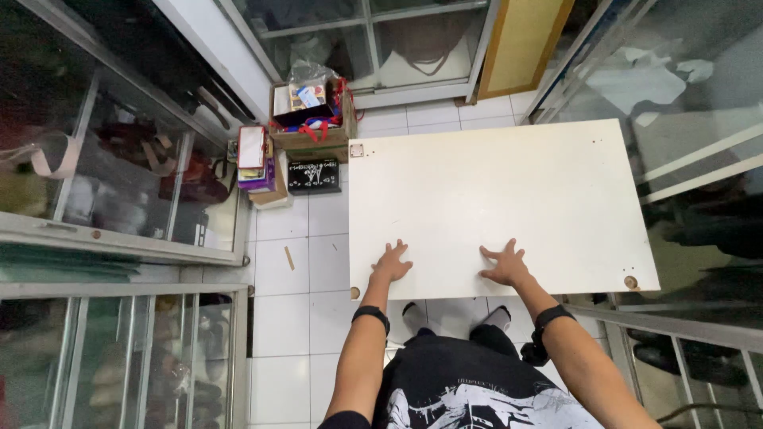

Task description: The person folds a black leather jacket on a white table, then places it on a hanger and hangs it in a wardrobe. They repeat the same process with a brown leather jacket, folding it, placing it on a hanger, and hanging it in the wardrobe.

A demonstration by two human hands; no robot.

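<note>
A bare white tabletop [493, 199] fills the middle of the head view. My left hand [392, 263] lies flat on it near the front edge, fingers spread and holding nothing. My right hand [504, 264] rests palm down the same way, a short distance to the right, also empty. Each wrist carries a black band. Below the table's front edge I see my feet in white socks [413, 314] on the tiled floor.
Glass display cabinets [103, 159] line the left side and a glass case [699, 95] stands at the right. An open cardboard box [311, 119] of goods and a stack of books [254, 159] sit on the white tiled floor [302, 262] beyond the table's left corner.
</note>
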